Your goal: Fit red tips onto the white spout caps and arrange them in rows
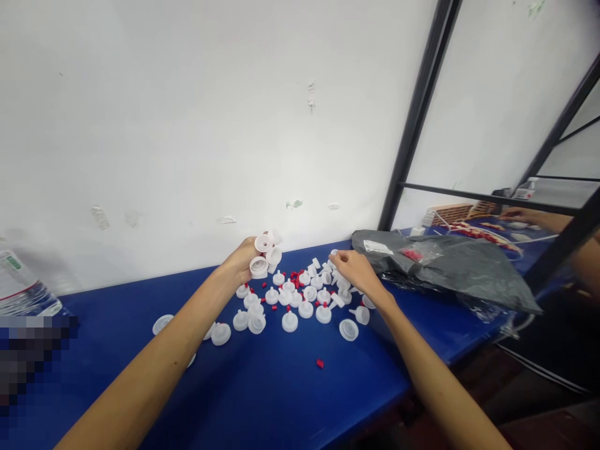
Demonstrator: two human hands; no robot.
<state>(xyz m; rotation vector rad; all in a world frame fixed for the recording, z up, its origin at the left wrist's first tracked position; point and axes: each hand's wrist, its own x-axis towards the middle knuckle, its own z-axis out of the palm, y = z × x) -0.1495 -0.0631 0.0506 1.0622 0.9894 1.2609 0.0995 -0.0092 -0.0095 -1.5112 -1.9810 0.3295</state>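
Caps [259,267], white and round, cluster in your left hand [242,257], its fingers curled around them. Your right hand [352,267] has its fingertips close together at another white cap [334,252]; whether they pinch it cannot be told. Between your hands and nearer you, spouted caps [289,322] and red pieces [320,363] lie scattered over the blue bench [262,387]. A grey bag [459,269] rests just right of your right hand.

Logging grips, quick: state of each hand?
Left hand: holding several white caps.
Right hand: at another white cap; whether gripping it cannot be told.
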